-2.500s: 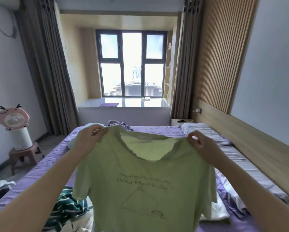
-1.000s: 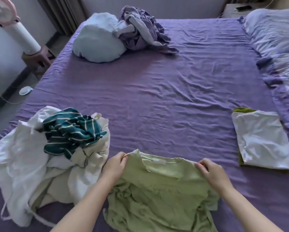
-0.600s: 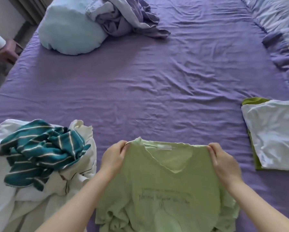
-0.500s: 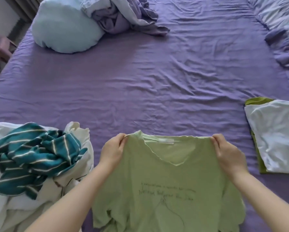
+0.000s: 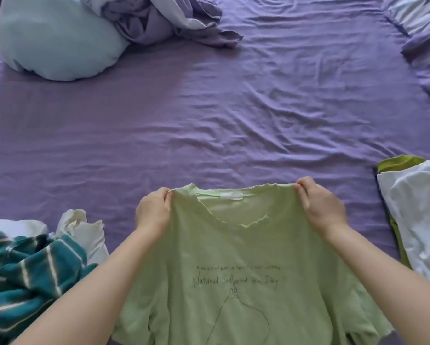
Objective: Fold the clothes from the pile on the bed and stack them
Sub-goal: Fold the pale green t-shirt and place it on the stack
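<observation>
Filling almost the whole frame, a bed (image 5: 233,115) covered in a wrinkled purple sheet was seen from above. A light green T-shirt (image 5: 246,270) was held spread at the lower centre of the frame, its front turned to the camera, with dark handwritten lettering and a line drawing across the chest and a wavy-edged V neck at the top. At the lower left, a pile of clothes (image 5: 32,265) was seen on the bed, made up of white garments with a crumpled teal striped garment (image 5: 27,275) on top. At the right edge, a folded white garment (image 5: 418,220) was laid on a folded olive-green garment (image 5: 398,163), of which only the edges could be seen. A pale blue pillow (image 5: 57,41) was placed at the upper left, touched by a bunched purple cloth (image 5: 164,18) at the upper centre. A ruffled pillow (image 5: 423,38) was partly visible at the upper right. The left hand (image 5: 154,212) was closed on the left shoulder of the T-shirt, and the right hand (image 5: 321,207) was closed on its right shoulder, so that the neckline was stretched between them.
</observation>
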{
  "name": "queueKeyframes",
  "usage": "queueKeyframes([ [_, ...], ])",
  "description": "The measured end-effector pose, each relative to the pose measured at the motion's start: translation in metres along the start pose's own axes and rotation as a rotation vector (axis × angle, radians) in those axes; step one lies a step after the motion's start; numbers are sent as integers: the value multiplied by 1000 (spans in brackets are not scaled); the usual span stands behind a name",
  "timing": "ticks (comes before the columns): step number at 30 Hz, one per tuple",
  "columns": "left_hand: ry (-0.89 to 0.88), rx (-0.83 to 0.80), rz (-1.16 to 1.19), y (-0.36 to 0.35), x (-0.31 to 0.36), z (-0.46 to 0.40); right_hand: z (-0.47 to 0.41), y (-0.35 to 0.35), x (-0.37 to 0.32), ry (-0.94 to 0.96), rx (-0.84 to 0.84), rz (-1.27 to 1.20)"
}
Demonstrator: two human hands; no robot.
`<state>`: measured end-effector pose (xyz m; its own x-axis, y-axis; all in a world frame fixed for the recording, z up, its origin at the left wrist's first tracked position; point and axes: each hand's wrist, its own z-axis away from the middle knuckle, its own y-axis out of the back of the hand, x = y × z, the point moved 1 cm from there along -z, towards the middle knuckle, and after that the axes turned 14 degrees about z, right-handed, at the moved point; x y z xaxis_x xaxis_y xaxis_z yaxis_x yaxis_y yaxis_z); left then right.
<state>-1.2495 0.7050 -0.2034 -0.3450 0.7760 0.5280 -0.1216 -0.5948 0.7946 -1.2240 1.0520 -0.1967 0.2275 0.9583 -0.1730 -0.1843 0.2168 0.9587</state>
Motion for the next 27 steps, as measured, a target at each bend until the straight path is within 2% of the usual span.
queueKeyframes([
  [3,22,39,-154,-22,5,6,-2,-20,15,20,-131,-175],
  [6,-190,66,-87,-56,31,32,13,-28,42,-73,-124,-259],
  [10,-645,-147,-150,-114,86,83,51,-30,77,-98,-139,-226],
  [13,-823,-342,-279,-155,118,110,81,-32,98,-86,-177,-152],
  [15,-801,-430,-317,-176,131,113,97,-34,110,-103,-225,-112],
  [16,-776,-419,-315,-183,137,111,103,-34,116,-132,-257,-96],
  [18,-695,-325,-296,-187,150,100,112,-30,126,-178,-313,-68],
  [20,-610,-226,-322,-184,161,77,115,-26,134,-177,-287,-103],
  [23,-526,-182,-426,-177,171,44,112,-14,143,-170,-137,-233],
  [24,-530,-179,-464,-173,173,36,110,-8,146,-176,-87,-204],
  [27,-526,-93,-423,-161,177,25,110,6,148,-107,209,153],
])
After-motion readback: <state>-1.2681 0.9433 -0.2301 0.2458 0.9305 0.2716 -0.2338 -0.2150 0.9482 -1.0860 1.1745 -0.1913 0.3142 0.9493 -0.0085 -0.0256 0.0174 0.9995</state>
